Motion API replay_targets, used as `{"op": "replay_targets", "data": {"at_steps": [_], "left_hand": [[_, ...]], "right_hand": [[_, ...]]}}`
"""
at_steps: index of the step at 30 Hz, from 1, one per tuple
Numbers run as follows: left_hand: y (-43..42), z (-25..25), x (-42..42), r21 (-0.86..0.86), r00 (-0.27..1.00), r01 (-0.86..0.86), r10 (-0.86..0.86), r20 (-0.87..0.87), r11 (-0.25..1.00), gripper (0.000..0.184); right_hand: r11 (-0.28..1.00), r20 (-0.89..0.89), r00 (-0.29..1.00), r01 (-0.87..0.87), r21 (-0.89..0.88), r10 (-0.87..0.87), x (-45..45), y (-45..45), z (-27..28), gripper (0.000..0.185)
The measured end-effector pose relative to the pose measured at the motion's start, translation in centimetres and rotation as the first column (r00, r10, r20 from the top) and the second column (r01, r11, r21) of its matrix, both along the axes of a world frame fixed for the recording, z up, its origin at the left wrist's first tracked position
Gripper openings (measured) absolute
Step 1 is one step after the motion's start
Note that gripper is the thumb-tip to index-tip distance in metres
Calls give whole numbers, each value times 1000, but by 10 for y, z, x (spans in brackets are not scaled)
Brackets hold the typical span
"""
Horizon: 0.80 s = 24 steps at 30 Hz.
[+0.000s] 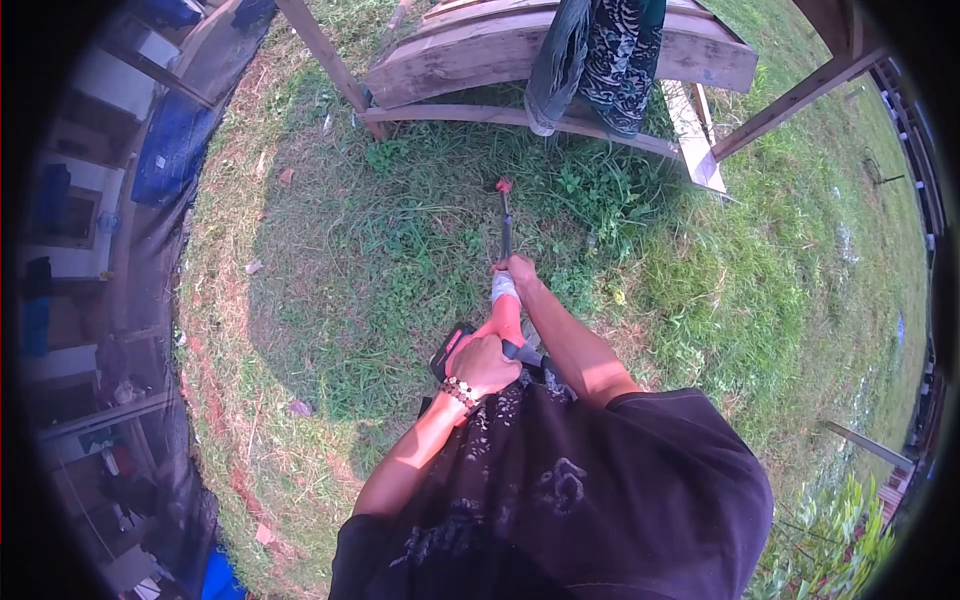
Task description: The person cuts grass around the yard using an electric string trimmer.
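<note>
A red and black cordless grass trimmer (508,318) points away from my body over the grass, its thin dark shaft ending in a small red head (503,186) low among the weeds. My left hand (485,368), with a beaded bracelet at the wrist, is closed round the rear handle beside the black battery end. Further forward, my right hand (518,268) grips the shaft just past a pale wrapped section (504,288). Whether the head is spinning cannot be made out.
Ahead stands a wooden platform (455,62) with cloths (620,70) hanging over its edge and slanting posts at both sides. Dark netting (165,270) runs along the left. Taller weeds (610,190) grow under the platform; a leafy bush (830,545) is at lower right.
</note>
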<state>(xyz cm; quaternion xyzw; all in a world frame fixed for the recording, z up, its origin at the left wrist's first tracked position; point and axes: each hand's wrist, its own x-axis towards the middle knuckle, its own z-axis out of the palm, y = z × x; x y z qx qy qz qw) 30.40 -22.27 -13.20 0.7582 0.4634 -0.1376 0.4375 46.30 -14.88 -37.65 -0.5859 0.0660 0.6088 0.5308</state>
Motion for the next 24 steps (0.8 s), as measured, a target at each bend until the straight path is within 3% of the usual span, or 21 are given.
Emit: {"op": "replay_targets", "data": {"at_steps": [3,6,9,10,17,20,23,24], "left_hand": [[-3,-20,5,-13,994,51,-50,102,999,31],[1,-30,15,-168,979,59,-24,201,984,29],[6,-11,29,-379,960,56,55,275,924,25],[8,-5,32,-410,964,76,38,264,909,22],[6,-18,33,-473,944,53,111,312,880,14],[-6,10,42,-370,952,24,92,291,929,15],[-13,-4,39,-210,944,-10,78,320,978,22],[-12,-1,38,-232,965,-35,93,244,972,34]], "right_hand": [[984,63,983,174,-38,-171,28,-27,0,16],[944,122,942,322,-67,-313,57,-49,2,19],[789,-79,789,591,-168,-609,83,-75,11,10],[831,-243,795,541,-132,-556,93,-87,3,7],[728,-371,658,680,-82,-656,97,-105,4,11],[766,-486,666,642,-13,-566,90,-99,-13,15],[886,-558,740,464,18,-376,77,-81,20,11],[920,-596,744,391,22,-302,75,-69,12,15]]}}
